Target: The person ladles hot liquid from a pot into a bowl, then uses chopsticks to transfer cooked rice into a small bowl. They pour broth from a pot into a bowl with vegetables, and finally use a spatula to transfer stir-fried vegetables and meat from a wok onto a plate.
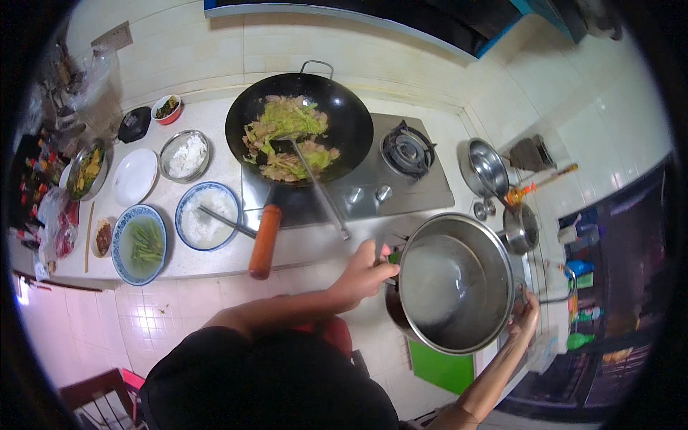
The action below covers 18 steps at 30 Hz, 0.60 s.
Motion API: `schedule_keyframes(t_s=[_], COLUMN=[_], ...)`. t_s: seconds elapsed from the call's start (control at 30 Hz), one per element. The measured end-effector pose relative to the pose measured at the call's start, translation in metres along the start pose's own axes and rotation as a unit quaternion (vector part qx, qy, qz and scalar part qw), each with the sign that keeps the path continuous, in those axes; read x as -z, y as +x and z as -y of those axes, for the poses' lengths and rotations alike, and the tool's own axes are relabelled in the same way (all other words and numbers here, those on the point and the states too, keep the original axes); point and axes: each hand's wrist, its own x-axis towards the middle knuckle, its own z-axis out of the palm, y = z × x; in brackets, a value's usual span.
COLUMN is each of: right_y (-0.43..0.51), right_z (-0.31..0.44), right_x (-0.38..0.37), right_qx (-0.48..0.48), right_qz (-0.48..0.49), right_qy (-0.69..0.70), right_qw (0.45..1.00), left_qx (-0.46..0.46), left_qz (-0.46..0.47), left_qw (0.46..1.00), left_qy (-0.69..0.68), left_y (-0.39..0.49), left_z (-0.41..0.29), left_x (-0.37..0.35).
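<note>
A large stainless steel pot (490,274) with cloudy liquid in it hangs between my two hands, in front of the counter's right part. My left hand (366,273) grips its left loop handle, thumb on top. At the opposite handle, my right hand (524,316) has its fingers curled around the grip. Beyond the pot, a black wok (352,126) sits on the gas stove and holds sliced meat with green vegetable pieces. A metal spatula (317,180) rests in the wok, its handle slanting over the rim towards me. The wok's wooden handle (265,242) juts past the counter edge.
Right of the wok is a bare burner (408,152). Small steel pots (470,177) stand by the right wall, near the faucet (571,287). A blue-patterned bowl (181,236) of rice and liquid sits left. A green board (443,371) lies below the held pot.
</note>
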Motion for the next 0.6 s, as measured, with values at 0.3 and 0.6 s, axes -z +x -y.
schedule_keyframes(t_s=[0.3, 0.6], right_y=[0.224, 0.361], right_z=[0.08, 0.112], right_x=[-0.145, -0.295], right_qx=[0.008, -0.004], right_qz=[0.188, 0.322], right_qy=[-0.065, -0.054], right_qw=[0.98, 0.945], left_qx=[-0.131, -0.222], left_qz=[-0.183, -0.35], left_qw=[0.974, 0.91], left_qy=[-0.03, -0.03], left_y=[0.136, 0.257], left_z=[-0.022, -0.084], left_x=[-0.059, -0.079])
